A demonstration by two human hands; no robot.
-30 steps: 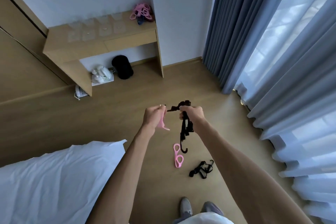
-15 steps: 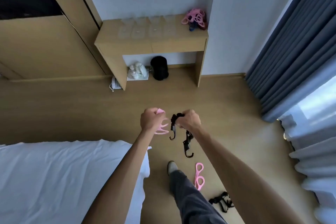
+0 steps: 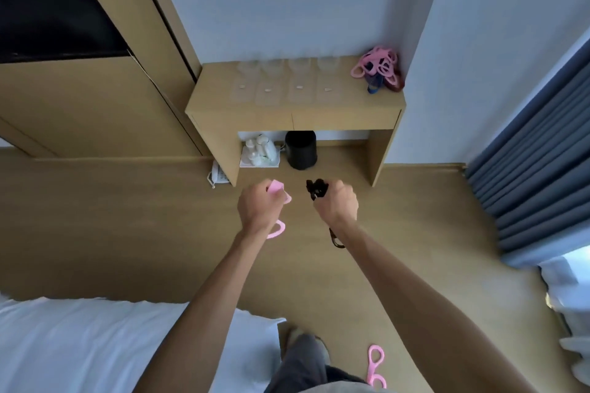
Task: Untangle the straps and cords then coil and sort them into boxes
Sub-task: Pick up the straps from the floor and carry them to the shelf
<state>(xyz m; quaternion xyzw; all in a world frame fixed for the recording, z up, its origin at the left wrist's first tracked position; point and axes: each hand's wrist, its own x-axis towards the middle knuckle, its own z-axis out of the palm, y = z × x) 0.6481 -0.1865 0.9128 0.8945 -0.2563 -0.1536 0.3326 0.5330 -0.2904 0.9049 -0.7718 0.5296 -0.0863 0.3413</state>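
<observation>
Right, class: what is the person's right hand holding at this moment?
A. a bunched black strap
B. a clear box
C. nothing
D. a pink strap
A: the right hand has its fingers curled round a bunched black strap, while the pink strap sits in the left hand.

Both bare forearms extend forward from the lower frame, converging toward the centre, with the hands held apart at about the same height above the floor. The left hand (image 3: pixel 260 206) is fisted, back toward the camera, fingers curled round a pink strap (image 3: pixel 277 191). The right hand (image 3: pixel 336 202) is likewise fisted, knuckles up, gripping a black cord (image 3: pixel 316 188) that protrudes past its fingers and hangs below the wrist.
</observation>
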